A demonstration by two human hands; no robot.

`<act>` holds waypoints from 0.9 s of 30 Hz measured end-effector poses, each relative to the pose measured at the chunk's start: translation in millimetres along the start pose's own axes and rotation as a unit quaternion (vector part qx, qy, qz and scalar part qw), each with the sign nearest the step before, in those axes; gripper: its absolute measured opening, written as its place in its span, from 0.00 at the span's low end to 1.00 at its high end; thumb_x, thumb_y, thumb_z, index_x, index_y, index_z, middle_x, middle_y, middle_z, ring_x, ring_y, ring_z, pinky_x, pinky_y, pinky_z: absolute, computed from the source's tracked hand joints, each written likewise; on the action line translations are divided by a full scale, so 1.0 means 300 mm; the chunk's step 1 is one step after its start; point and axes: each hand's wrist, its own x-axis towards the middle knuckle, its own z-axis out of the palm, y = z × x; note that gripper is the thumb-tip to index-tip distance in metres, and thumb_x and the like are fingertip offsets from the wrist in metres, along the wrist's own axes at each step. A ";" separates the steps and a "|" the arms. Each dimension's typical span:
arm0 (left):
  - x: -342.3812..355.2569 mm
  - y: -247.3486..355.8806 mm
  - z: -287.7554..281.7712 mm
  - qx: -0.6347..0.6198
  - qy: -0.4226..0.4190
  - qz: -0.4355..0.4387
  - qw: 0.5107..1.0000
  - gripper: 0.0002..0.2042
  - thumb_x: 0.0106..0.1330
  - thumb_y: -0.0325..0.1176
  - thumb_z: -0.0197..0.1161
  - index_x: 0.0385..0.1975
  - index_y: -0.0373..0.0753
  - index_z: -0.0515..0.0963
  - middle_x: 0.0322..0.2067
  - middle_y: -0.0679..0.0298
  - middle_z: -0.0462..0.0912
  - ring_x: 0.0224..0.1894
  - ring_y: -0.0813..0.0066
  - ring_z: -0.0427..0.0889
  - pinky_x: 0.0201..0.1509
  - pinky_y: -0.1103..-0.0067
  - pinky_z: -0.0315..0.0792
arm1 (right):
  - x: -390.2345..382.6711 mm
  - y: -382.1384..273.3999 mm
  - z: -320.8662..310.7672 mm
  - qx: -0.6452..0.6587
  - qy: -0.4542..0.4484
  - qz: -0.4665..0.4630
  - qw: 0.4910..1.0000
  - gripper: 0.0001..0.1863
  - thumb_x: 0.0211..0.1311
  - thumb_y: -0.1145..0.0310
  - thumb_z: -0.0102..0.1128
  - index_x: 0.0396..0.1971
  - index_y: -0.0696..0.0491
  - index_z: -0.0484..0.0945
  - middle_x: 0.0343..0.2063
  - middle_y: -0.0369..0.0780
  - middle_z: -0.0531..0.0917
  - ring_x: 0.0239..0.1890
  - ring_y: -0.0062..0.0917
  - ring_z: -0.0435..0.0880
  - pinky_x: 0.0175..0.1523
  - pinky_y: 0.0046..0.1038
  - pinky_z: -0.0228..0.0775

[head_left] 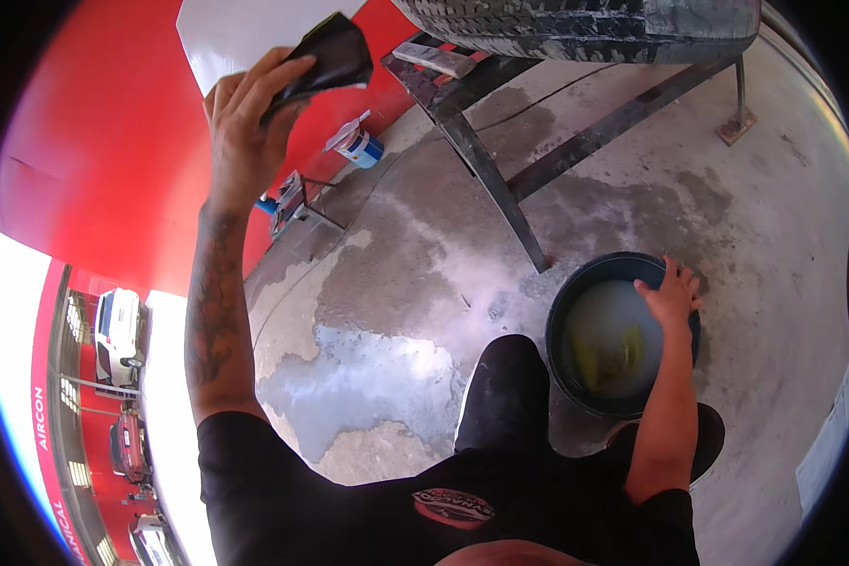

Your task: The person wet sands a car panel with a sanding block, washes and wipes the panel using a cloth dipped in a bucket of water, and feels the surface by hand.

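Note:
Raised at the upper left, my left hand is closed around a bent dark sheet that looks like sandpaper, its thin edge pale. Behind it stands a large red surface with a white area at its top. My right hand is over the far right rim of a dark round bucket, fingers apart and holding nothing I can see. Whether it touches the rim is unclear. Cloudy water lies in the bucket, with yellow-green pieces in it.
A dark metal stand carries a large tyre-like black object at the top. Beside the red surface are a white-and-blue pail and a small metal frame. Wet patches cover the concrete floor. Parked cars show far left.

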 end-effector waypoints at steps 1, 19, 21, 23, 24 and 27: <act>-0.126 0.012 -0.030 -0.016 -0.004 -0.032 0.999 0.22 0.55 0.25 0.68 0.52 0.46 0.80 0.56 0.67 0.79 0.47 0.66 0.75 0.60 0.69 0.61 | -0.003 0.002 0.000 -0.005 0.003 -0.005 1.000 0.45 0.50 0.44 0.71 0.68 0.39 0.62 0.63 0.42 0.65 0.67 0.41 0.57 0.63 0.52 0.46; -0.005 -0.067 -0.013 -0.027 0.081 -0.106 0.991 0.20 0.61 0.28 0.65 0.54 0.48 0.80 0.54 0.61 0.81 0.46 0.65 0.76 0.59 0.70 0.68 | -0.019 -0.019 -0.021 0.002 0.001 -0.002 1.000 0.45 0.49 0.45 0.72 0.67 0.40 0.62 0.63 0.45 0.63 0.67 0.41 0.57 0.64 0.52 0.45; -0.190 0.031 -0.045 -0.024 0.051 -0.084 0.995 0.22 0.56 0.22 0.66 0.53 0.45 0.80 0.56 0.61 0.79 0.50 0.64 0.75 0.62 0.69 0.64 | -0.020 -0.016 -0.026 0.009 0.002 -0.006 1.000 0.46 0.49 0.45 0.72 0.67 0.40 0.62 0.63 0.45 0.63 0.67 0.41 0.57 0.64 0.52 0.45; -0.249 0.041 -0.068 -0.001 0.020 -0.064 0.998 0.24 0.54 0.20 0.65 0.53 0.44 0.80 0.57 0.61 0.79 0.51 0.62 0.75 0.62 0.68 0.64 | -0.018 -0.016 -0.031 -0.012 0.000 0.006 1.000 0.46 0.48 0.45 0.73 0.67 0.40 0.62 0.63 0.45 0.63 0.66 0.41 0.58 0.64 0.52 0.45; -0.225 0.032 -0.080 0.020 0.010 -0.033 0.999 0.24 0.54 0.20 0.65 0.53 0.43 0.80 0.57 0.61 0.79 0.52 0.62 0.75 0.62 0.68 0.64 | -0.017 -0.016 -0.034 -0.003 0.005 0.003 1.000 0.46 0.48 0.45 0.73 0.67 0.40 0.62 0.63 0.45 0.63 0.66 0.41 0.58 0.64 0.52 0.45; 0.035 -0.058 -0.056 -0.003 0.020 -0.043 0.999 0.23 0.58 0.22 0.65 0.55 0.47 0.79 0.55 0.58 0.79 0.53 0.62 0.77 0.60 0.67 0.68 | -0.017 -0.023 -0.036 -0.001 -0.016 0.007 1.000 0.47 0.48 0.45 0.73 0.67 0.41 0.62 0.62 0.45 0.64 0.66 0.42 0.58 0.64 0.53 0.45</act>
